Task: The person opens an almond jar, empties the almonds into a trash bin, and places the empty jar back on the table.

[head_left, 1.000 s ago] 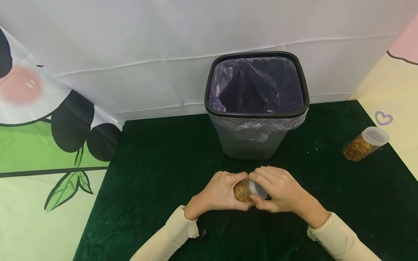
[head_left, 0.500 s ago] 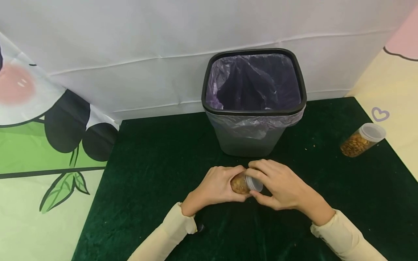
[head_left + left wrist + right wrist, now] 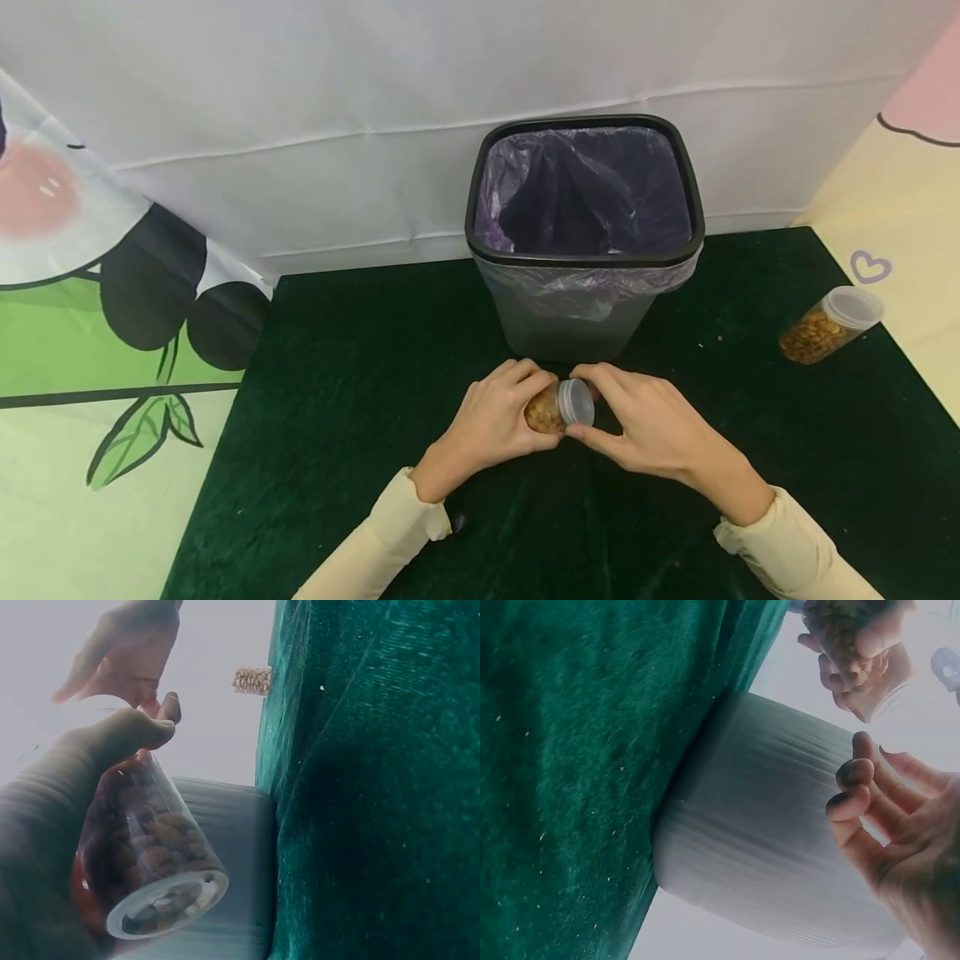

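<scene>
My left hand (image 3: 495,417) grips a clear plastic jar (image 3: 543,410) filled with brown, nut-like pieces, tilted with its lid toward the right. Fingers and thumb of my right hand (image 3: 660,425) are set around the rim of the pale screw lid (image 3: 579,403), which sits on the jar. In the left wrist view, the jar's round base (image 3: 169,904) faces the camera and the left thumb (image 3: 127,735) lies across its upper part. Glare washes out the lid in the right wrist view, where the right fingers (image 3: 855,776) are curled near it.
A bin (image 3: 585,260) with a black rim and a purple liner (image 3: 555,200) stands just beyond the hands. Another lidded jar (image 3: 813,335) of similar pieces lies at the right edge of the dark green cloth (image 3: 360,350). A white sheet (image 3: 300,100) hangs behind.
Both hands and the jar have shifted slightly left and away from the body. The right fingers have spread, showing more of the lid. The head view has moved a little.
</scene>
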Demonstrator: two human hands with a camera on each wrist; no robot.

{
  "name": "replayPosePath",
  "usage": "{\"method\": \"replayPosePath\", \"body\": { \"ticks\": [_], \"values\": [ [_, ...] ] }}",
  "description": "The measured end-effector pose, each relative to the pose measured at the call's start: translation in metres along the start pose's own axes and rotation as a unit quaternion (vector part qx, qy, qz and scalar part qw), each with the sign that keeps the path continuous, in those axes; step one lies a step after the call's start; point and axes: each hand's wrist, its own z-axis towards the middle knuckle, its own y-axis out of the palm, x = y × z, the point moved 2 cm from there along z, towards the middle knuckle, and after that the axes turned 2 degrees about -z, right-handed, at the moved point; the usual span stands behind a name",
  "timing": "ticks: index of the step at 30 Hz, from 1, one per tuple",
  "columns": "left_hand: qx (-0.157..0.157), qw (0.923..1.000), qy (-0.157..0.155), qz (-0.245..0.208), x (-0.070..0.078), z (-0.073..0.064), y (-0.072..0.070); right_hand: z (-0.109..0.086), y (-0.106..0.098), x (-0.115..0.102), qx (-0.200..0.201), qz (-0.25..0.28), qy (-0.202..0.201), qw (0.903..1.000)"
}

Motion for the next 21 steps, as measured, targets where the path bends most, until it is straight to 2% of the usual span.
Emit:
{"method": "replayPosePath", "body": {
  "ticks": [5, 15, 21],
  "values": [
    [-0.004, 1.0, 0.001, 0.004, 0.0007, -0.0008, 0.0013, 0.0008, 0.0005, -0.0031, 0.003, 0.008, -0.011, 0.9999],
    [-0.011, 0.9999, 0.0, -0.005, 0.0013, -0.0005, 0.0034, -0.0005, -0.0036, -0.0049, 0.022, -0.022, -0.086, 0.9958],
    [-0.016, 0.9998, -0.006, -0.006, 0.0017, -0.0007, 0.0014, -0.0027, -0.0059, -0.0038, -0.002, -0.006, -0.103, 0.9947]
  ]
}}
